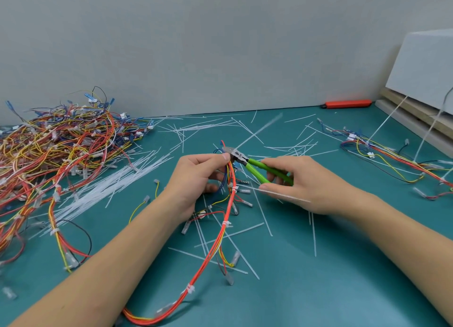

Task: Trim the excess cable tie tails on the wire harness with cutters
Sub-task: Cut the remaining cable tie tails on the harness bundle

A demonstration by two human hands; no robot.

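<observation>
Here we hold the wire harness (226, 228) up over the teal bench (343, 277), left hand (196, 177) pinching the bundle near its top, thumb pressed by the cutter head. Right hand (299, 182) is wrapped round the green handles of the cutters (247, 164), blades at the bundle top; whether they have closed on a tail we cannot tell. Ties lower on the harness look trimmed already. To do this cut well we would seat the blades flush against the tie head, keep the wires and thumb out of the bite, then squeeze once. Cut tails (262, 211) litter the bench; harness pile (61, 150) lies far left, another harness (392, 157) at right
</observation>
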